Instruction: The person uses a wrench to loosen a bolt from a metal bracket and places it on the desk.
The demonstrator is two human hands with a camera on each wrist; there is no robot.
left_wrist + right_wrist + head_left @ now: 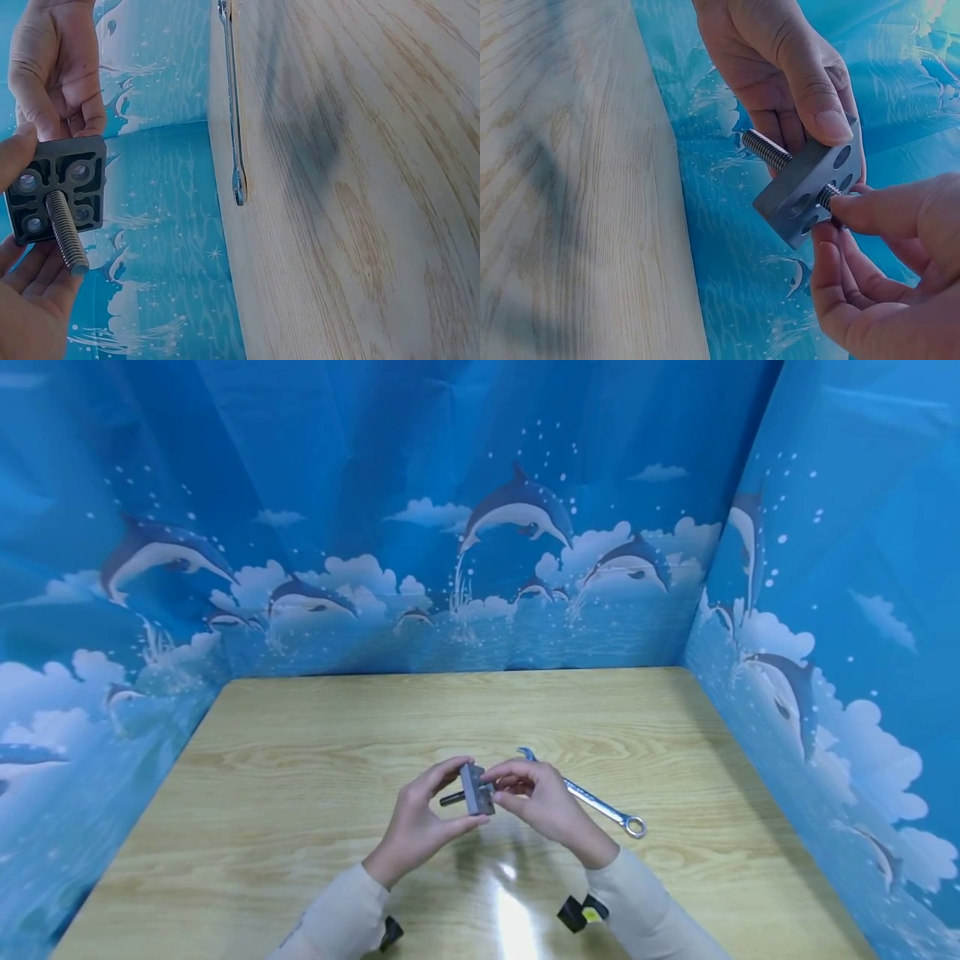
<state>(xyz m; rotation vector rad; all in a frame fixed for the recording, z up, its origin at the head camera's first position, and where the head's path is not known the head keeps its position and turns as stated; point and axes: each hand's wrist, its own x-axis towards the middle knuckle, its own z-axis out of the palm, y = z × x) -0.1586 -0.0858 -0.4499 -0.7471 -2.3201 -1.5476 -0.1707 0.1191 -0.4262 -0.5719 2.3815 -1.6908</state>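
Table (315, 743): wood-grain top, under both hands. Risk: a dropped part could strike it and roll.

Wrench (596, 802): metal, lying on the table, partly hidden behind the right hand. Risk: a sideways sweep of that arm could knock it.

Left hand (420, 818): thumb and fingers spread to the plate's width, gripping opposite edges. Risk: an edge-only hold could let the plate pivot under twisting.

Right hand (547, 806): thumb and fingertips nearly closed, pinching the rod's short end. Risk: an off-axis push could cant the rod.

Plate (472, 789): grey block, holes near its corners, held tilted above the table, between the hands. Risk: slips if the left thumb eases.

Threaded rod (67, 232): through the plate's middle, protruding both sides. Risk: binding threads, if forced crooked.
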